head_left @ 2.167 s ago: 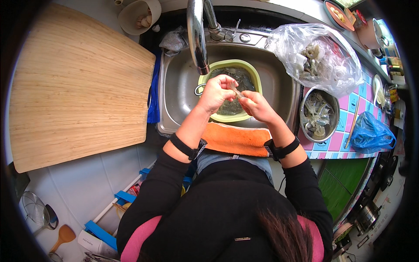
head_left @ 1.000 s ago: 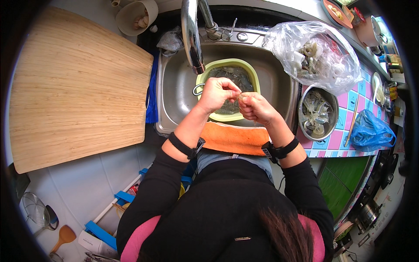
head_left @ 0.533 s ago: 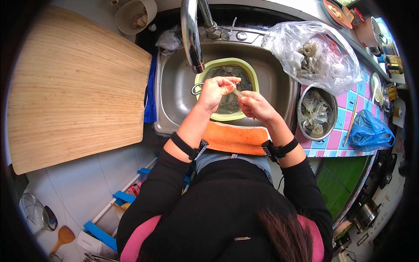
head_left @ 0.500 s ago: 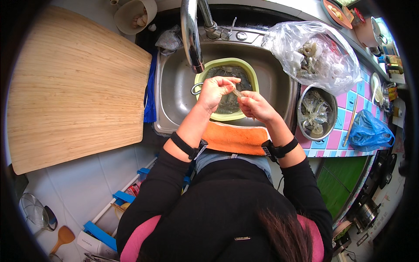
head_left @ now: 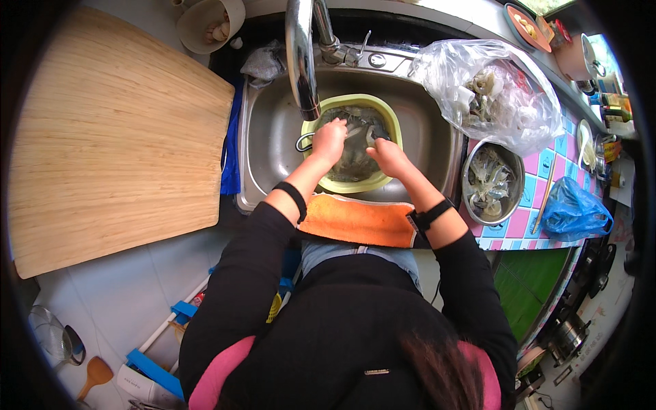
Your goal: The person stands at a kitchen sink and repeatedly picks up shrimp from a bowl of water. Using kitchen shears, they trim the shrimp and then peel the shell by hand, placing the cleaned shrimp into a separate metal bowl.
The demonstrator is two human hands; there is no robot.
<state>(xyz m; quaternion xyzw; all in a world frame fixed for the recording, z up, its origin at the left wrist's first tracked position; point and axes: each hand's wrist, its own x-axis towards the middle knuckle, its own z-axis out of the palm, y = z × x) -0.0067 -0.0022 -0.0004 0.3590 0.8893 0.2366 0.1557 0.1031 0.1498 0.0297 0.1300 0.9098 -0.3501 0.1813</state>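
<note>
A yellow-green basin (head_left: 393,121) stands in the steel sink, holding water and several grey shrimp (head_left: 352,160). Over its left half, my left hand (head_left: 329,143) has its fingers curled closed; what they hold, if anything, is hidden. A pale strip, perhaps a shrimp, shows beside its fingertips. My right hand (head_left: 389,157) is closed above the basin's right half, with a pale shrimp (head_left: 370,137) poking out at its fingertips. A dark looped handle (head_left: 303,142) hooks out over the basin's left rim.
The faucet (head_left: 301,68) arches over the basin. Right of the sink (head_left: 427,147) are a steel bowl (head_left: 468,191) of shrimp scraps, a clear plastic bag (head_left: 437,75) and a blue bag (head_left: 577,212). A wooden board (head_left: 123,143) lies left; an orange towel (head_left: 359,220) covers the sink's front edge.
My hands were together above the basin, both on one shrimp. They have parted and lowered toward the water, the left moving left and the right staying on its side.
</note>
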